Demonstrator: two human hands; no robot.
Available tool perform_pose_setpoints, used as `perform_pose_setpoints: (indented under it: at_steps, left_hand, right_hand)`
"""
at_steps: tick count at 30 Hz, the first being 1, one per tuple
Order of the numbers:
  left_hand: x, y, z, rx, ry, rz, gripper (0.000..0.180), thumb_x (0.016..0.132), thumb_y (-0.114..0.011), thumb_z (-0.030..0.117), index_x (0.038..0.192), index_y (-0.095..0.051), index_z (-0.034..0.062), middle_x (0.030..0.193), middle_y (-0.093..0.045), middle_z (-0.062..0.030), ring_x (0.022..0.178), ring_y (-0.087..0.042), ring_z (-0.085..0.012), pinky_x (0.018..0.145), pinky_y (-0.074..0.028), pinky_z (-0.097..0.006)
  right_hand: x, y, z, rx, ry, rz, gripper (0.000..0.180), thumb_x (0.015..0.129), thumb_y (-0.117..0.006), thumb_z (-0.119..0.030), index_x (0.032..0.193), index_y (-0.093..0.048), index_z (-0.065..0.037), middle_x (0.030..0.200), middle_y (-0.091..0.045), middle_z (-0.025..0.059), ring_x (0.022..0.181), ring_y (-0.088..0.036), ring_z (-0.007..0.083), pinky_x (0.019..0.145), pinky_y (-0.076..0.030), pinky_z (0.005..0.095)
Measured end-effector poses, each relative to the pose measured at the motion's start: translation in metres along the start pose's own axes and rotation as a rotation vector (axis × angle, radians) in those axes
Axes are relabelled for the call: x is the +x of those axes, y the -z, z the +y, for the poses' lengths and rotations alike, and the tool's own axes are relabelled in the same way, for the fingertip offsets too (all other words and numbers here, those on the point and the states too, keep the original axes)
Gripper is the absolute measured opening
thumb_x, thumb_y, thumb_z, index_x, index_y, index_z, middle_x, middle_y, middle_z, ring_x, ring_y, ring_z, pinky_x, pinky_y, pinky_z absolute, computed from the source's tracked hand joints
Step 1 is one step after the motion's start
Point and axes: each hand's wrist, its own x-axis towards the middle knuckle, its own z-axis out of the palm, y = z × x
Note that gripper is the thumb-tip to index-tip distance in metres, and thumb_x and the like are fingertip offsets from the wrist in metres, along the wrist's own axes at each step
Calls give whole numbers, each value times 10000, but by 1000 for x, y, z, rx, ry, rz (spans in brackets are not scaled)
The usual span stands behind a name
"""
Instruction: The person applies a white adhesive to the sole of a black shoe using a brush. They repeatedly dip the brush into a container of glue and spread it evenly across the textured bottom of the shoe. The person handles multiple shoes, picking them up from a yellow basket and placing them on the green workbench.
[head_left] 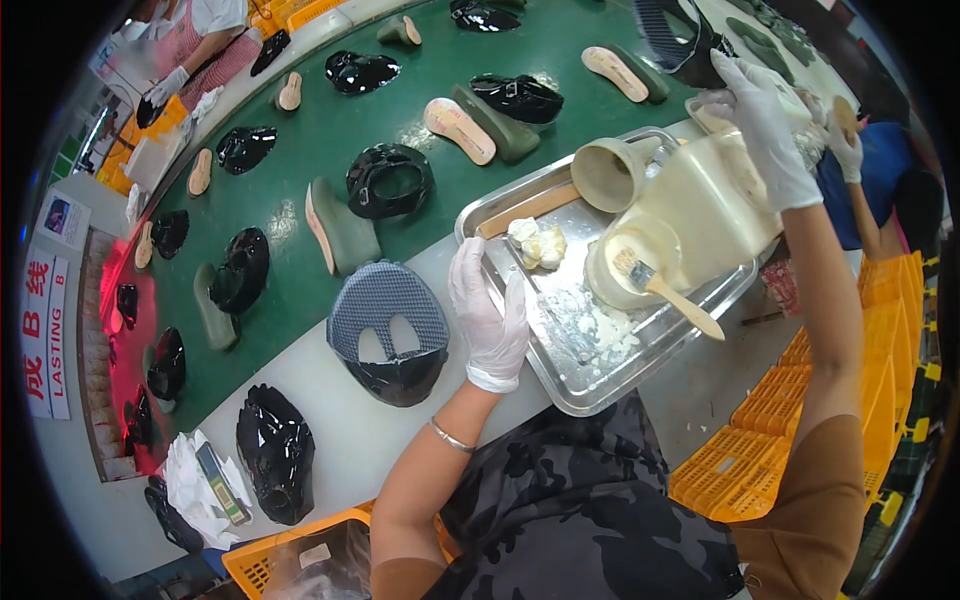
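Observation:
My left hand (488, 318), in a white glove, rests by the left rim of a metal tray (575, 408), fingers stretched out and thumb apart, holding nothing. At the far right my gloved right hand (768, 135) has its fingers closed on the edge of a glossy black shoe upper (680, 45) with grid-patterned lining. In the tray stand a cream cup (607, 172) and a cut-open plastic jug (715, 195) of white paste. A wooden-handled brush (685, 300) leans in the jug's opening. A crumpled whitish lump (540, 245) lies beside a wooden strip (530, 210).
Another upper (388, 325) lies lining up left of my left hand. The green conveyor (290, 180) carries black uppers, insoles (458, 130) and olive-green shoe lasts (345, 235). Orange crates (740, 440) stack at right. Co-workers' gloved hands (165, 88) show at upper left and far right.

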Motion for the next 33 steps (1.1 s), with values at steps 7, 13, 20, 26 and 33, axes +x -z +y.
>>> perform_pose_setpoints:
  at_steps: [7,13,20,26,33]
  left_hand:
    - [8,-1,3,-16,64,-73,493,757,-585,60,1206,-408,-41,1203,-437,-201,1143,-404,-346,982,-295,-401]
    - [9,2,8,-59,164,-148,485,762,-566,47,1209,-409,-56,1226,-421,-209,1163,-394,-348,1001,-278,-412]
    - [12,1,15,-37,208,-263,518,740,-520,34,1228,-378,-66,1267,-383,-199,1214,-333,-361,1031,-212,-440]
    - [23,3,36,67,194,-230,421,839,-542,109,1197,-412,-69,1205,-440,-202,1116,-422,-332,960,-299,-407]
    - [19,0,35,9,208,-265,444,853,-539,156,1214,-398,-60,1273,-369,-198,1174,-358,-327,1000,-247,-414]
  right_hand:
    - [94,32,58,-962,181,47,366,816,-598,-373,959,-582,-36,776,-618,61,634,-558,115,580,-451,245]
    - [156,29,100,-1209,90,3,451,721,-619,-397,1007,-590,-50,971,-618,182,934,-584,332,817,-458,387]
    - [186,36,124,-1458,-128,-124,384,742,-580,-339,1012,-630,-71,960,-634,130,937,-598,280,816,-470,366]
    - [218,37,163,-1360,19,-65,329,762,-566,-298,877,-625,4,891,-635,201,828,-624,317,731,-492,386]
    - [209,52,171,-1140,-93,-170,406,819,-553,-269,1117,-491,-1,1011,-595,216,947,-577,339,814,-448,389]
